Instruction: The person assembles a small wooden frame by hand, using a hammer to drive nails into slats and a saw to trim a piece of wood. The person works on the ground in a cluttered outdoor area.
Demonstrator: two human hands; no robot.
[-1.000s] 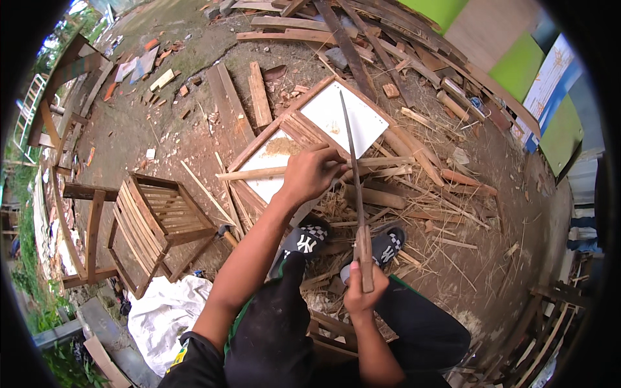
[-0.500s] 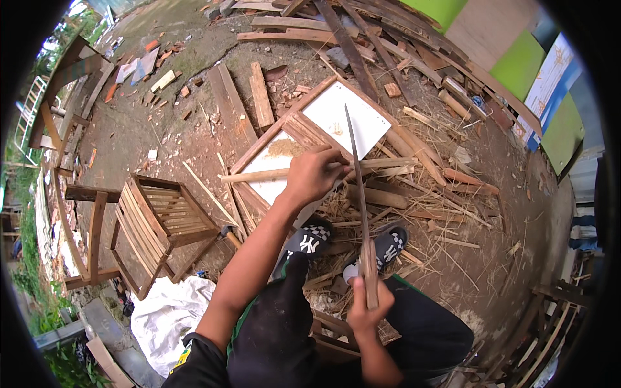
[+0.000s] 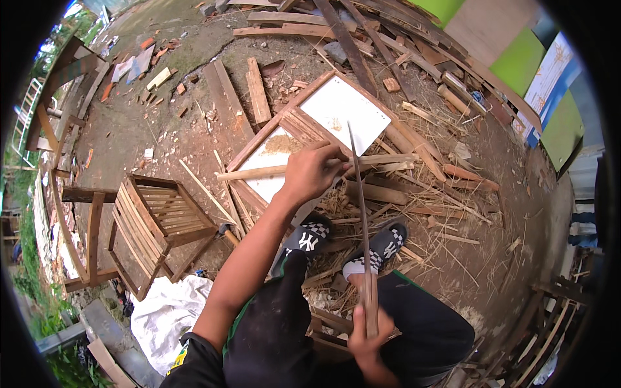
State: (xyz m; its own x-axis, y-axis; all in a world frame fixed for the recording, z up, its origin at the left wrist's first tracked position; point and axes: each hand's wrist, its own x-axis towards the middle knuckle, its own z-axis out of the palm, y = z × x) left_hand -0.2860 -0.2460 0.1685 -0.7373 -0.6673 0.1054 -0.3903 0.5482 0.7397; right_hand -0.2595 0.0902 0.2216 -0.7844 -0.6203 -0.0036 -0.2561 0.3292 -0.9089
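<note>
My left hand [image 3: 315, 169] is closed round a long wooden stick [image 3: 255, 172], pressing it down across a framed white panel [image 3: 341, 116]. In my right hand [image 3: 373, 331] is the wooden handle of a handsaw [image 3: 362, 213]. Its narrow blade points away from me and crosses the stick just right of my left fingers. Whether the teeth are in the wood cannot be made out. Sawdust [image 3: 282, 144] lies on the panel's left part.
A slatted wooden chair [image 3: 165, 216] lies left, with a hammer [image 3: 229, 234] beside it and a white cloth [image 3: 171, 317] below. Wood strips and shavings [image 3: 453, 223] litter the ground on the right. Planks [image 3: 362, 45] are piled at the back. My sandalled feet [image 3: 307, 239] stand near the panel.
My right hand has drawn the saw back toward me, so its tip sits lower over the panel. My left hand stays on the stick.
</note>
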